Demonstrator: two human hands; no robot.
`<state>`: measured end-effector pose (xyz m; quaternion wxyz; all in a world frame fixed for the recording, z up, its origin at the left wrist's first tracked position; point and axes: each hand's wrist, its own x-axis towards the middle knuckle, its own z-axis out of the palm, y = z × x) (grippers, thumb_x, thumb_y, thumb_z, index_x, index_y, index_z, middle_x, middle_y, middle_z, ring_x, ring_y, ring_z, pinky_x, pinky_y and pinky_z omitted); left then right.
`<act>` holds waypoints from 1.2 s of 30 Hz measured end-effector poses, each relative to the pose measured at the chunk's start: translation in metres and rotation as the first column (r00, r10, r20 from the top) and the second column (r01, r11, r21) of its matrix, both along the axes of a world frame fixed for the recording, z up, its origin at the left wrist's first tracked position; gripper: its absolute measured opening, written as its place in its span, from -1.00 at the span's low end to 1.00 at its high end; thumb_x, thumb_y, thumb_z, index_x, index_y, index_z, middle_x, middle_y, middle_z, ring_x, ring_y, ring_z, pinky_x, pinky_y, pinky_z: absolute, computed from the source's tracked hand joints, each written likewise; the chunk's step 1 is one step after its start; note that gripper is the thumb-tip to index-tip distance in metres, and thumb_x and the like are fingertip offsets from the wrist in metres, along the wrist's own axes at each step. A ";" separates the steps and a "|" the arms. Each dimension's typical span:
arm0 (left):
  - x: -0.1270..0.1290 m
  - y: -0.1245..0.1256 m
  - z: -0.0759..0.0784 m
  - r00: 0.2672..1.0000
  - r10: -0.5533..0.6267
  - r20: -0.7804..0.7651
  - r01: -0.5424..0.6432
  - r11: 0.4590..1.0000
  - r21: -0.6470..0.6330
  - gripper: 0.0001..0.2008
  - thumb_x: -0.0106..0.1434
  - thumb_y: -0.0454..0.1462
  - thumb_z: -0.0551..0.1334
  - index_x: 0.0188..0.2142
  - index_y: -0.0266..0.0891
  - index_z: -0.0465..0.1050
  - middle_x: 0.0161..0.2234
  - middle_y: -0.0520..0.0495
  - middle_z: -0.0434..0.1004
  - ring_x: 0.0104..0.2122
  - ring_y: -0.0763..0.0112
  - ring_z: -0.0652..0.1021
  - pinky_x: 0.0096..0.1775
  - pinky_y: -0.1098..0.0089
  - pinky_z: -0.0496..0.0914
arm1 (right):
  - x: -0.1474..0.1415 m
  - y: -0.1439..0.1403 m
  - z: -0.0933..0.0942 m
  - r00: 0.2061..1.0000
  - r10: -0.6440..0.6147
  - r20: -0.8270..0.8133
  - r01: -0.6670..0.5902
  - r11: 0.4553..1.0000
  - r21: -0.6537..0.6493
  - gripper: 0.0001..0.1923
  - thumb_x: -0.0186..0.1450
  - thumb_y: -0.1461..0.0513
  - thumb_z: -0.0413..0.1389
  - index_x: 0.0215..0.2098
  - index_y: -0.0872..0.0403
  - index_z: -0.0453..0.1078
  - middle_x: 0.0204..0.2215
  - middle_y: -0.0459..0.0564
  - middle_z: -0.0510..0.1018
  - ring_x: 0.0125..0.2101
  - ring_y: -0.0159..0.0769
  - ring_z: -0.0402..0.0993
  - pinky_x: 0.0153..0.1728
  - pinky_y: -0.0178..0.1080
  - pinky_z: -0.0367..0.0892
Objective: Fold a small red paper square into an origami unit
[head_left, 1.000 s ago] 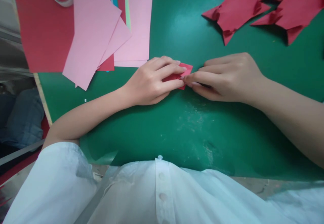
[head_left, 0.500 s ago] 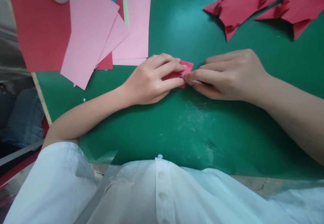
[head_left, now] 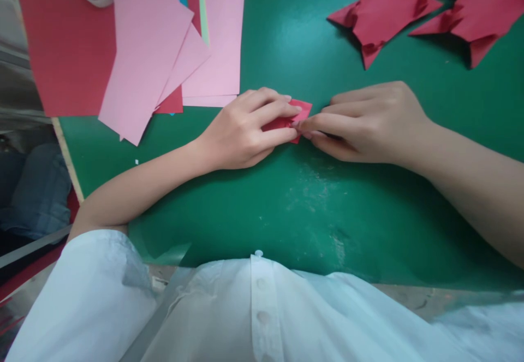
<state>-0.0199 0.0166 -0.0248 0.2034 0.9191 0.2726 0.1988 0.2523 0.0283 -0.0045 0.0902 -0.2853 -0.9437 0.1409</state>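
A small piece of folded red paper [head_left: 303,108] lies on the green tabletop [head_left: 245,214] between my hands, mostly covered by fingers. My left hand [head_left: 248,130] rests over its left part, fingers extended and holding it down; the thumb is out of sight. From the right, my right hand [head_left: 368,123] has its thumb and index finger pinched at the paper's right edge, close to the left fingertips. The other right fingers are curled in. Just what fold lies under the fingertips is hidden.
Folded dark red paper figures [head_left: 385,15] sit at the upper right. At the upper left are pink sheets [head_left: 143,51], a red sheet [head_left: 69,56] and a white ring [head_left: 98,0], perhaps tape. A tiny white scrap [head_left: 136,161] lies near my left forearm.
Almost nothing differs. Both hands keep their hold on the folded paper, and the view has shifted very slightly.
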 end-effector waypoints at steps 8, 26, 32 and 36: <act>-0.006 -0.001 0.006 0.998 -0.056 -0.032 0.058 0.996 0.069 -0.63 0.60 -0.06 0.02 0.15 0.08 0.55 0.31 0.02 0.56 0.33 0.03 0.57 0.20 -0.18 0.60 | -0.002 0.000 0.004 0.998 -0.039 0.056 0.045 0.994 -0.100 -0.26 0.62 -0.12 -0.39 0.01 -0.04 0.60 -0.27 -0.05 0.68 -0.19 -0.31 0.61 -0.30 -0.28 0.40; -0.005 -0.004 0.005 0.999 -0.024 -0.037 0.028 0.991 0.135 -0.62 0.59 -0.13 0.00 0.16 0.04 0.55 0.29 0.01 0.59 0.28 0.05 0.62 0.13 -0.13 0.63 | -0.001 0.000 0.002 0.998 -0.025 0.056 0.028 0.999 -0.046 -0.34 0.62 -0.06 -0.33 0.00 -0.06 0.59 -0.29 -0.06 0.67 -0.24 -0.30 0.61 -0.29 -0.24 0.38; -0.007 -0.003 0.001 0.998 -0.039 -0.044 0.044 0.993 0.111 -0.59 0.61 -0.10 -0.04 0.23 0.08 0.51 0.31 0.02 0.57 0.32 0.06 0.58 0.17 -0.15 0.61 | 0.000 0.000 0.001 0.999 -0.020 0.038 0.020 1.000 -0.009 -0.32 0.62 -0.09 -0.37 0.05 -0.12 0.58 -0.29 -0.12 0.68 -0.23 -0.33 0.62 -0.32 -0.28 0.39; -0.007 -0.003 0.000 0.999 -0.030 -0.038 0.034 0.995 0.092 -0.56 0.61 -0.07 -0.08 0.25 0.11 0.49 0.33 0.04 0.54 0.33 0.05 0.57 0.20 -0.19 0.58 | 0.001 0.001 -0.003 1.000 0.005 -0.010 -0.005 0.999 0.049 -0.41 0.63 -0.04 -0.29 0.07 -0.12 0.58 -0.33 -0.14 0.66 -0.29 -0.36 0.59 -0.36 -0.29 0.27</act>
